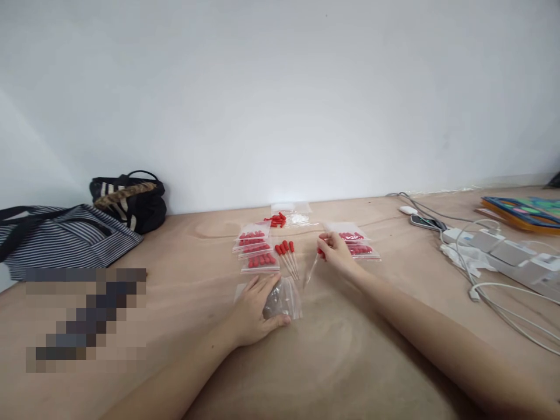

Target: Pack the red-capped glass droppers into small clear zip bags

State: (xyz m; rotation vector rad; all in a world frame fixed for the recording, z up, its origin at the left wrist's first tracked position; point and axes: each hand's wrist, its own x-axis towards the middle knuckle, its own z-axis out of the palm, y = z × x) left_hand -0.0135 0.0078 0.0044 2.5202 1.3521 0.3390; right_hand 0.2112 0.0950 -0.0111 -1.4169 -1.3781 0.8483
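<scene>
My right hand pinches a dropper by its red bulb, its thin clear tube slanting down to the left. My left hand lies with fingers and thumb apart on clear plastic zip bags. Between the hands, several droppers with red bulbs lie side by side on the table, tubes toward me. Zip bags of red bulbs overlap in a column beyond my left hand. More filled zip bags lie just past my right hand, which partly hides them.
Loose red bulbs and clear tubes lie near the wall. A striped bag and a black bag sit at left. A power strip with white cables and a colourful flat case are at right.
</scene>
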